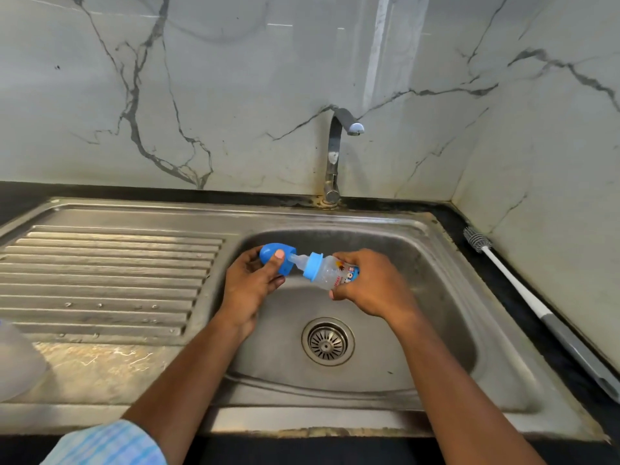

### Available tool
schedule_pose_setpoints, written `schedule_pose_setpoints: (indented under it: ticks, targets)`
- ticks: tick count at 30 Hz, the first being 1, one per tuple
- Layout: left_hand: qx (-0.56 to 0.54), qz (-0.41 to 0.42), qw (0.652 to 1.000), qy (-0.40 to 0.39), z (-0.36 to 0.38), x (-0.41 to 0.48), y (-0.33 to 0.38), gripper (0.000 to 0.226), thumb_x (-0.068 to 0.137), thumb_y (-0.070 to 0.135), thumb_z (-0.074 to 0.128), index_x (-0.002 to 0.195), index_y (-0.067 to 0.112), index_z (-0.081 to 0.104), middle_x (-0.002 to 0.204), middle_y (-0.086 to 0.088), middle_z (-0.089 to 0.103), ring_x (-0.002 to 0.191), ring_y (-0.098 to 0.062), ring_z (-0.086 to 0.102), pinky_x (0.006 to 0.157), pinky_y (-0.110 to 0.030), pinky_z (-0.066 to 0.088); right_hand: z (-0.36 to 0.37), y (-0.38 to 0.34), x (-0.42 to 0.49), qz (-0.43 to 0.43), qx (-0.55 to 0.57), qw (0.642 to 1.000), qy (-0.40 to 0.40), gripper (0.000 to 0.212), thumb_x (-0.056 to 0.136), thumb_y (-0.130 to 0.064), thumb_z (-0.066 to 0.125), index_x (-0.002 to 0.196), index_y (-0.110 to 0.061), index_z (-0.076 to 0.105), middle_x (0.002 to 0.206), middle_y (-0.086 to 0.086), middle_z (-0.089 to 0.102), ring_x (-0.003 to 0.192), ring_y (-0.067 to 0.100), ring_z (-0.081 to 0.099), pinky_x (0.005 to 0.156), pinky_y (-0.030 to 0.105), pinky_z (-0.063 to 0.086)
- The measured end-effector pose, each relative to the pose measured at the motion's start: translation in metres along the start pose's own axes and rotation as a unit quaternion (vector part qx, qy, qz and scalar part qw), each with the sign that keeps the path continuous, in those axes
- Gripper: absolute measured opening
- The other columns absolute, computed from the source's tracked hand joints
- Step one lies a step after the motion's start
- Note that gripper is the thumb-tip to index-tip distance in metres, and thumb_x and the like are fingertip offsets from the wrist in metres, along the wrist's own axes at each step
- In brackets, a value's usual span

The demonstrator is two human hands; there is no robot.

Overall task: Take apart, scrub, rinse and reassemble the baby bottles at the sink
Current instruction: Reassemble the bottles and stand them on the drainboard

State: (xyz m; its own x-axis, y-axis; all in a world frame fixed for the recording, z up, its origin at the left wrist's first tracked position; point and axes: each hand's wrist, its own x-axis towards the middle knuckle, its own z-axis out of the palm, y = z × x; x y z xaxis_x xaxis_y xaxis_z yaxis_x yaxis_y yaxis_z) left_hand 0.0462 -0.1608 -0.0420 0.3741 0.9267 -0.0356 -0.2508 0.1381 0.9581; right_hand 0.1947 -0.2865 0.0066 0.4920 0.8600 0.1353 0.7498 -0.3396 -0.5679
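Observation:
Over the steel sink basin I hold a small clear baby bottle on its side, with a printed label and a blue screw collar. My right hand grips the bottle's body. My left hand grips the blue dome cap, thumb pressed on it. The cap is off the collar, and the clear teat shows between cap and collar.
A chrome tap stands behind the basin, with no water running. A ribbed draining board lies to the left. A long white-and-grey bottle brush lies on the black counter at the right. A blurry pale container sits at the left edge. The drain strainer is below my hands.

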Motion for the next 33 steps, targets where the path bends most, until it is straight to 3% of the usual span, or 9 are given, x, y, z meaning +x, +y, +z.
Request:
schedule_pose_setpoints:
  ticks: [3,6,10,16,19,22,27,30,33]
  targets:
    - [-0.002,-0.013,1.000,-0.027,0.004,-0.002,-0.003,0.028,0.086,0.016,0.073,0.112,0.011,0.062,0.107,-0.013,0.072,0.100,-0.024,0.071,0.081,-0.031,0.060,0.007,-0.003,0.005,-0.019,-0.039,0.999,-0.005,0.072,0.070,-0.034,0.086,0.136,-0.033,0.058,0.110,-0.010,0.057,0.097,0.009,0.057,0.083,0.027,0.048]
    - [-0.019,-0.011,0.999,-0.041,0.007,-0.003,-0.002,0.033,0.080,0.015,0.077,0.110,0.012,0.062,0.103,-0.011,0.073,0.093,-0.021,0.073,0.076,-0.030,0.059,0.007,-0.006,0.007,-0.035,-0.033,0.999,0.007,0.076,0.066,-0.038,0.088,0.135,-0.030,0.058,0.120,-0.007,0.065,0.103,0.011,0.062,0.088,0.031,0.052]
    - [-0.033,-0.010,0.997,-0.063,0.003,0.001,0.001,0.047,0.072,0.012,0.079,0.116,0.009,0.062,0.107,-0.012,0.072,0.099,-0.026,0.072,0.078,-0.032,0.059,0.007,-0.008,0.008,-0.050,-0.008,0.999,0.013,0.063,0.062,-0.042,0.089,0.120,-0.027,0.069,0.102,-0.009,0.073,0.087,0.007,0.065,0.081,0.029,0.054]
    - [-0.059,0.024,0.985,-0.162,0.003,-0.003,0.012,0.047,0.076,0.000,0.069,0.118,0.021,0.063,0.111,-0.002,0.073,0.106,-0.018,0.068,0.086,-0.033,0.058,0.003,0.000,0.002,-0.043,0.223,0.970,-0.086,0.024,0.081,-0.028,0.079,0.103,-0.017,0.077,0.085,0.008,0.074,0.073,0.011,0.067,0.067,0.025,0.053]
    - [-0.089,0.021,0.975,-0.202,-0.002,-0.007,0.020,0.054,0.072,0.004,0.068,0.123,0.021,0.061,0.114,-0.002,0.072,0.106,-0.017,0.068,0.080,-0.030,0.059,0.003,0.000,-0.005,-0.033,0.289,0.951,-0.102,0.028,0.086,-0.034,0.074,0.099,-0.010,0.075,0.088,0.014,0.072,0.074,0.013,0.067,0.067,0.026,0.054]
    - [-0.088,0.023,0.980,-0.176,-0.003,-0.012,0.025,0.060,0.074,0.008,0.069,0.132,0.016,0.054,0.117,-0.006,0.071,0.107,-0.022,0.069,0.081,-0.033,0.060,0.009,-0.005,-0.003,-0.040,0.293,0.949,-0.106,0.027,0.088,-0.029,0.072,0.111,-0.015,0.068,0.097,0.004,0.073,0.087,0.009,0.070,0.075,0.023,0.056]
    - [0.164,0.044,0.983,-0.069,-0.010,-0.021,0.023,0.038,0.090,0.039,0.065,0.117,0.012,0.061,0.109,-0.009,0.071,0.098,-0.023,0.069,0.073,-0.031,0.058,0.029,-0.015,0.001,-0.063,0.236,0.966,-0.087,0.046,0.086,-0.030,0.075,0.122,-0.035,0.048,0.113,-0.019,0.062,0.103,-0.001,0.062,0.085,0.017,0.049]
    - [0.255,0.091,0.961,-0.051,-0.021,-0.022,0.025,0.030,0.094,0.044,0.059,0.103,0.017,0.070,0.091,0.000,0.073,0.086,-0.017,0.068,0.074,-0.032,0.057,0.041,-0.023,0.003,-0.067,0.205,0.973,-0.076,0.056,0.085,-0.027,0.076,0.134,-0.029,0.049,0.114,-0.017,0.059,0.102,-0.004,0.058,0.082,0.013,0.044]
    - [0.263,0.146,0.953,-0.036,-0.035,-0.018,0.038,0.020,0.097,0.041,0.058,0.107,0.029,0.071,0.094,0.009,0.075,0.087,-0.005,0.070,0.080,-0.030,0.056,0.055,-0.047,0.015,-0.079,0.195,0.977,-0.038,0.057,0.082,-0.027,0.079,0.134,-0.022,0.054,0.116,-0.010,0.064,0.102,0.003,0.060,0.084,0.018,0.046]
